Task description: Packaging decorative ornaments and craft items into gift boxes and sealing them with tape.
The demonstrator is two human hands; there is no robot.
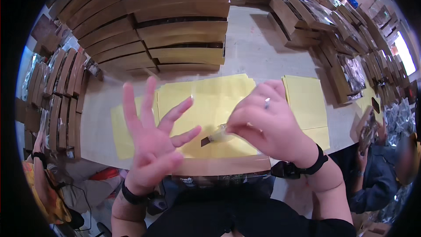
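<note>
My right hand (274, 120) is closed in a pinch, with a ring on one finger. It grips the end of a small clear plastic packet (220, 134) with a dark brown piece (205, 141) at its far end; what the packet contains is too blurred to tell. To its left, my left hand (153, 138) is raised with fingers spread and nothing in it. Beneath both hands lie yellow sheets (206, 94) on the pale table (250, 35). A tan cardboard box (219, 166) sits along the table's near edge, between my forearms.
Tall stacks of shallow cardboard boxes (180, 33) stand at the back left. More yellow sheets (307, 101) lie right of my right hand. Filled cardboard trays (302, 13) line the right side. Other people work at the left (41, 184), right (372, 180) and far right.
</note>
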